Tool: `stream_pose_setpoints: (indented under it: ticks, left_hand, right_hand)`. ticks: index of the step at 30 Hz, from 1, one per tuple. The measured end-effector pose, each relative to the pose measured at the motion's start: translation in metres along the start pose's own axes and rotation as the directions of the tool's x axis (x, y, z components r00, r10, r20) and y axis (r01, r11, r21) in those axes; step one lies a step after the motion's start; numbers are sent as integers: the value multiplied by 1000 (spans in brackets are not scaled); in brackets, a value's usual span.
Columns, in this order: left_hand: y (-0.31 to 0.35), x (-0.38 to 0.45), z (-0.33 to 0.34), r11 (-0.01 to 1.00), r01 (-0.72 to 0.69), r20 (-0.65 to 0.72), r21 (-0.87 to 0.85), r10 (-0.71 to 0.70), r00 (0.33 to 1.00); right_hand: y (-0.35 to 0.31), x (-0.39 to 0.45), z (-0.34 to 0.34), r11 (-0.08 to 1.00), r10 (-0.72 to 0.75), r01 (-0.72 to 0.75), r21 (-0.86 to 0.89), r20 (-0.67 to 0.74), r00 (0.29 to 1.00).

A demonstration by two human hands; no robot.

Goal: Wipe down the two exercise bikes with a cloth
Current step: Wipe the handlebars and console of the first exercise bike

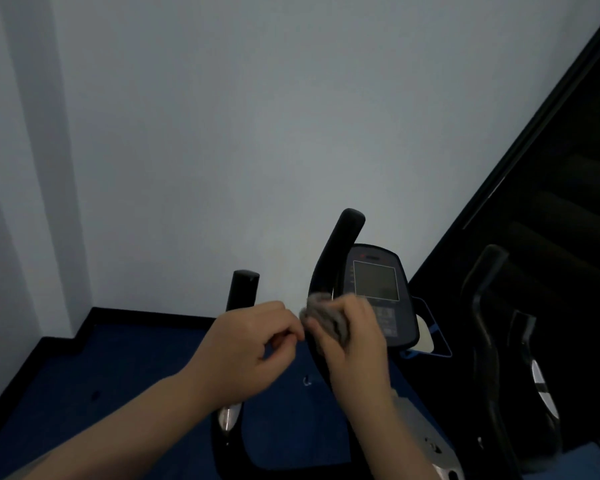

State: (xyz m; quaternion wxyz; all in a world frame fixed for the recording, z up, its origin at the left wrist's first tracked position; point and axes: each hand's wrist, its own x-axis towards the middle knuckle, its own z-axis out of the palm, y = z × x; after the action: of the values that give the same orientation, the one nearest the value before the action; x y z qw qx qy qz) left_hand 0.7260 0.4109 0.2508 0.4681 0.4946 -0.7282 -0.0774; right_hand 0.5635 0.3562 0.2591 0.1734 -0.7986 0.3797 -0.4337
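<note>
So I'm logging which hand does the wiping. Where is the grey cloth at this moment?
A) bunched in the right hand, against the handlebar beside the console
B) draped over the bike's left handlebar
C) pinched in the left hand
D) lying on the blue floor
A: the right hand grips the bunched grey cloth against the curved handlebar next to the console.

Blue carpeted floor [125, 368] with black skirting [146, 315] along its edge, exercise bike [340, 258] standing on it.
</note>
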Motion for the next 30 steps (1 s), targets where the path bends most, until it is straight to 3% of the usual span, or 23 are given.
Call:
stream_pose_setpoints:
  ticks: [3,6,9,12,15,18,20,23,25,26,28,30]
  left_hand:
    - [0,-1,-1,999,22,8,-23,-22,1000]
    - [0,1,-1,1000,12,-4,-7,-12,1000]
    - [0,0,0,1000,6,-17,6,-6,1000]
    - [1,0,-1,1000,23,0,-18,-23,1000]
    - [2,0,-3,999,35,3,-29,-34,999]
    - [1,1,-1,1000,27,-22,-6,-28,999]
    - [1,0,-1,1000,30,-29,1,-30,999]
    - [2,0,-1,999,28,-14,-18,-28,1000]
    - [0,2,-2,999,18,-15,-29,-18,1000]
    - [-1,1,-2,1000,12,-16,-29,-13,1000]
    - [-1,1,-2,999,-5,-8,-36,4,1000]
    - [1,-1,-2,999,2,0,-44,-2,1000]
  right_hand:
    - [3,-3,-6,999,-35,36,-22,54,998]
    - [-6,35,8,998,13,-14,-65,-15,1000]
    - [-8,33,13,996,85,-83,44,-54,995]
    - [4,-4,-2,995,74,-74,73,14,997]
    - [6,13,-2,994,83,-88,63,74,994]
    - [-9,44,15,990,140,-139,24,-38,989]
    - [-7,37,20,981,176,-167,99,-86,981]
    - [2,6,4,965,193,-198,172,42,980]
    - [0,10,-10,978,159,-174,113,127,979]
    - [-2,21,-17,988,116,-125,91,94,989]
    - [-14,56,-34,998,-62,63,5,-132,989]
    - [-25,94,-42,971,-227,206,-121,-198,953]
